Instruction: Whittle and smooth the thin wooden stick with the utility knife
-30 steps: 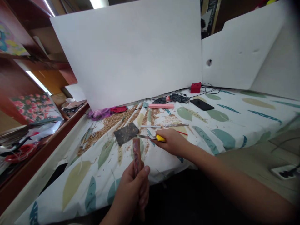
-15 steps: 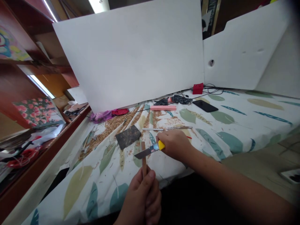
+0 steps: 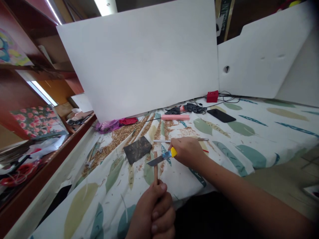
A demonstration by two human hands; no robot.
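My left hand point(image 3: 158, 209) is wrapped round a narrow wooden stick point(image 3: 156, 175), which points away from me over the table's front part. My right hand point(image 3: 187, 151) grips a utility knife point(image 3: 156, 160) with a yellow and blue handle and a wide blade. The blade lies across the stick near its far end; whether it bites into the wood I cannot tell. Just beyond the stick is a dark grey sheet point(image 3: 137, 150), dusted with shavings. A thin metal tool point(image 3: 161, 141) lies behind my right hand, partly hidden by it.
Wood shavings point(image 3: 124, 134) spread over the leaf-patterned tablecloth point(image 3: 82, 205). Farther back lie a pink block point(image 3: 175, 117), a black phone point(image 3: 221, 115), a red box point(image 3: 212, 96), dark cables point(image 3: 193, 108) and a purple plastic bag point(image 3: 107, 126). White boards point(image 3: 147, 59) stand behind the table.
The stick and both hands appear slightly farther right in the view, which has itself shifted a little. The knife blade still crosses the stick near its far end.
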